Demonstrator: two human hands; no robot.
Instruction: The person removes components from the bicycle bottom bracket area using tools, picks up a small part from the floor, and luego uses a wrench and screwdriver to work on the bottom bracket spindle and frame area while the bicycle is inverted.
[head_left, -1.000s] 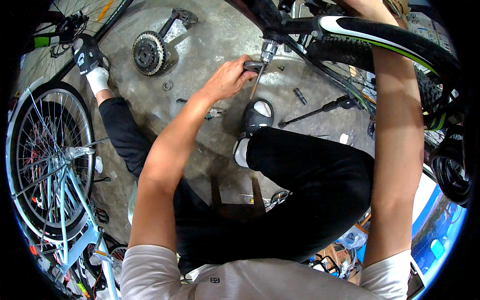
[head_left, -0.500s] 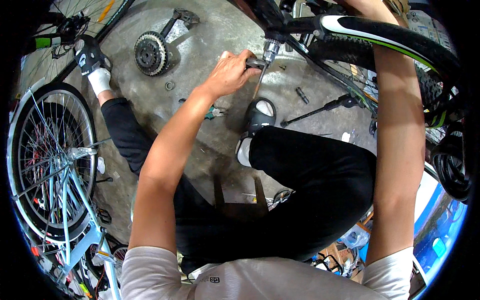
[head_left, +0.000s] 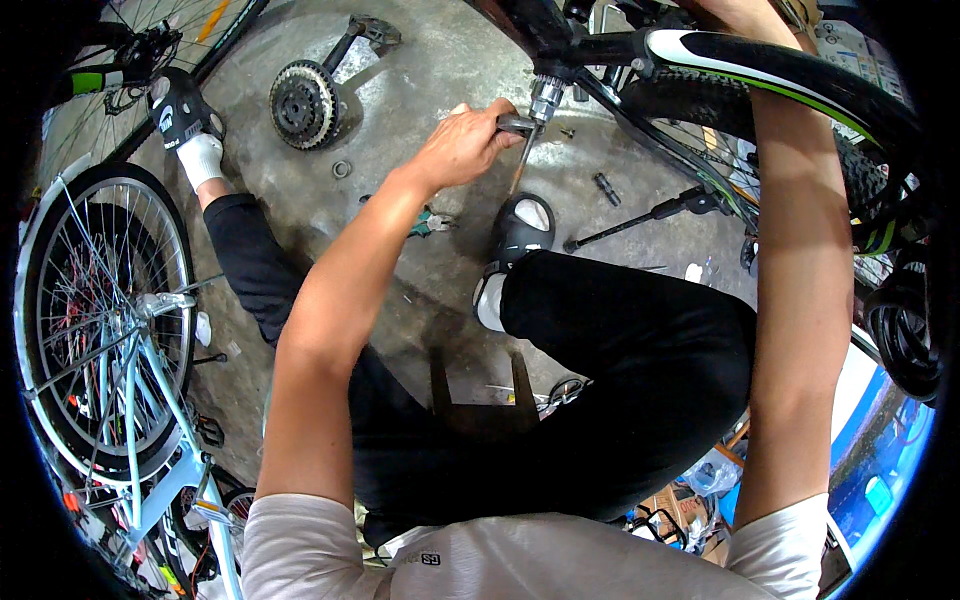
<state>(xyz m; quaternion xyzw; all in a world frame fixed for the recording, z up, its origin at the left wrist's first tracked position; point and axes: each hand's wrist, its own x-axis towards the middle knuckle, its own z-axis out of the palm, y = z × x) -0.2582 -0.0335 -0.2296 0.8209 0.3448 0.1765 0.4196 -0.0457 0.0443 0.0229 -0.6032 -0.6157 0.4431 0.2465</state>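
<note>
My left hand [head_left: 470, 143] is closed around a metal wrench [head_left: 514, 124] at the top centre. The wrench meets a silver cylindrical fitting [head_left: 546, 98] that sticks out of the bottom bracket of a dark bicycle frame [head_left: 530, 30]. A thin rod [head_left: 523, 165] slants down from the same spot toward my shoe. My right arm reaches up over the bike's tyre and its white-and-green fender [head_left: 760, 60]. My right hand [head_left: 735, 14] is at the upper edge beyond the fender, its fingers out of sight.
On the concrete floor lie a crankset [head_left: 304, 104], a metal ring [head_left: 342, 169], green-handled pliers [head_left: 430, 223] and a small dark cylinder [head_left: 606, 189]. A kickstand [head_left: 650, 218] juts out at right. A light-blue bicycle [head_left: 130, 380] stands at left; a coiled black cable [head_left: 900, 320] hangs at right.
The view has shifted very slightly. My left hand keeps its grip on the wrench at the fitting; both arms look nearly unmoved.
</note>
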